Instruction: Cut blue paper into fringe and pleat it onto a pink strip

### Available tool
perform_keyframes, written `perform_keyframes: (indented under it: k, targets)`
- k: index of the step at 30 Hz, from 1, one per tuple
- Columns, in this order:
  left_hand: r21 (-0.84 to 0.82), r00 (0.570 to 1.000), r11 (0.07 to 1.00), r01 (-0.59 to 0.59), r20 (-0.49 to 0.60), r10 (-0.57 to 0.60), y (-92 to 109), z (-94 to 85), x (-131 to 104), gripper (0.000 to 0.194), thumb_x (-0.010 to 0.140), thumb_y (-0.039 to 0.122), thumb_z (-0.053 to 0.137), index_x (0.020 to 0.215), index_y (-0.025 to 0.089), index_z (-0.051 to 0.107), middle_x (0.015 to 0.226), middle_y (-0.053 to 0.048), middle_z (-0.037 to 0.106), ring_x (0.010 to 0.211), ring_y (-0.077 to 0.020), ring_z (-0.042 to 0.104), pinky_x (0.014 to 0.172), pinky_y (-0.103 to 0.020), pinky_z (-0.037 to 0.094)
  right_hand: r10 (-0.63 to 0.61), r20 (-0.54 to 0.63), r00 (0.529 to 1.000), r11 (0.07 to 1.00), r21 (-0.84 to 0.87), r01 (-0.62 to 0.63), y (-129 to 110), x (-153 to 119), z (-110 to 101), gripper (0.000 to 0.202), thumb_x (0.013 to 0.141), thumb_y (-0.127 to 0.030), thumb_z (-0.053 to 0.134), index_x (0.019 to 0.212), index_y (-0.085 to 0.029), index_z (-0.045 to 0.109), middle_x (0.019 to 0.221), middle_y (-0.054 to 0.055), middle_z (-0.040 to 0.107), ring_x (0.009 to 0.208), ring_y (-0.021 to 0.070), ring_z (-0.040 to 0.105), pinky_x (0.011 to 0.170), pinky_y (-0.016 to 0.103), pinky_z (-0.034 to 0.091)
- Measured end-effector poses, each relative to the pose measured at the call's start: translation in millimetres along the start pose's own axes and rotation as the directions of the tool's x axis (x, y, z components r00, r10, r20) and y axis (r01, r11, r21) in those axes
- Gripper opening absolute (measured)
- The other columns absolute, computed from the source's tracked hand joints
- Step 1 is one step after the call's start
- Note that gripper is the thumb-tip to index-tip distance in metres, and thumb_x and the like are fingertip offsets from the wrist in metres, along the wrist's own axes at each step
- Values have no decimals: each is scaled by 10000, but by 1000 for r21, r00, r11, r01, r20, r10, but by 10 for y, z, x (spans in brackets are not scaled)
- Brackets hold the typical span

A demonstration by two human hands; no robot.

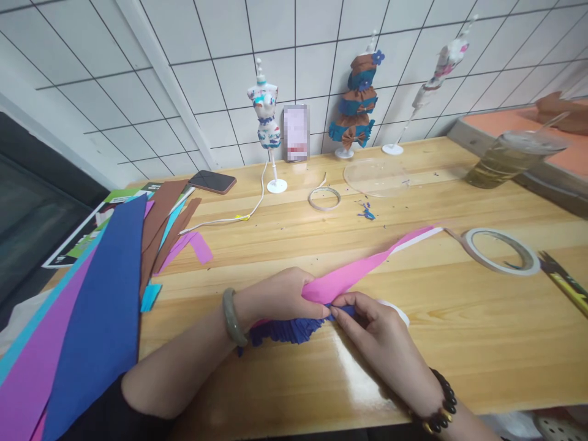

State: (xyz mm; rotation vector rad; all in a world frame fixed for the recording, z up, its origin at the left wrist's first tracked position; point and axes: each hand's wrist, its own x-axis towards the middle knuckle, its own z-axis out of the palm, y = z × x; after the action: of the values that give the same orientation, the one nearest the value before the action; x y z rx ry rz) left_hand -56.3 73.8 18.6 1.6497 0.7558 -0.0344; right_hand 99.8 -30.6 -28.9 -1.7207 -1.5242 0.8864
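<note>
Strip (340,278), pink, held in left hand (282,294); frill (294,330), blue, pinched by right hand (388,334); gathering seems in hand, each fold calling for close pinching.

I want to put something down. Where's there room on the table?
Bare wood lies right of the right hand, nearer you than the big tape roll; a smaller patch sits between the purple scrap and pink strip. The left is crowded with paper strips.

Dark phone (214,182) lying flat, white cable (263,195) curving nearby, and there's the cup (508,160), drink inside, straw (555,120) leaning!
</note>
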Motion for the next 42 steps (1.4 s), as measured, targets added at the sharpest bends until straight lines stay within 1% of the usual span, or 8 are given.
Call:
perform_keyframes:
  k: [3,7,14,19,24,29,35,42]
  targets:
    - [38,999,999,-19,-27,20,-27,15,34,184,685,318,554,650,137,542,546,45,414,490,-70,374,442,-183,316,-14,-1,1000,1000,-19,14,5,-2,1,195,836,-352,493,816,-218,633,676,-8,667,591,142,595,559,252,457]
    - [115,995,993,39,-92,-28,-88,21,77,211,683,328,541,598,140,498,524,41,395,470,-73,372,430,-191,306,-11,-5,1000,1000,22,11,22,-20,-10,205,845,-350,487,882,-219,640,759,3,689,662,157,626,615,267,483]
    - [-27,998,999,39,-51,-40,-101,8,58,169,691,302,526,703,137,560,568,28,435,486,-77,411,433,-184,323,-11,-18,1000,995,94,13,12,-48,-48,217,852,-348,482,914,-216,643,879,38,697,765,177,643,692,295,504]
    - [-61,998,997,50,-44,-53,-100,19,60,171,684,307,528,698,139,556,565,24,457,497,-85,436,445,-183,343,-99,-42,994,994,33,101,-2,-49,-58,211,857,-338,483,900,-222,653,918,61,673,839,194,617,757,329,491]
    - [-11,996,999,35,-80,-36,-83,23,60,167,666,296,542,649,130,536,558,36,387,504,-75,358,444,-188,301,-194,-50,980,980,32,196,-15,-39,-65,197,862,-284,482,915,-229,664,902,57,636,856,176,593,742,293,485]
    - [8,997,1000,14,-75,-13,-70,21,63,178,676,300,536,675,123,553,574,35,385,525,-76,344,457,-185,294,-179,-47,983,984,14,180,-6,-31,-69,199,859,-297,487,896,-230,671,851,50,651,797,172,608,696,285,489]
    - [-34,997,999,10,-76,-13,-104,34,67,154,686,283,520,681,130,543,576,31,406,515,-76,371,454,-178,312,-53,-52,997,998,33,55,13,-28,-62,167,828,-328,528,836,-218,653,801,19,683,714,156,628,653,259,498]
    - [-55,997,998,3,-73,-7,-133,43,89,162,674,275,521,730,133,577,597,30,438,534,-82,394,489,-185,350,-132,8,991,988,79,131,1,-9,-68,187,842,-314,506,855,-222,669,885,42,675,803,164,627,720,268,500]
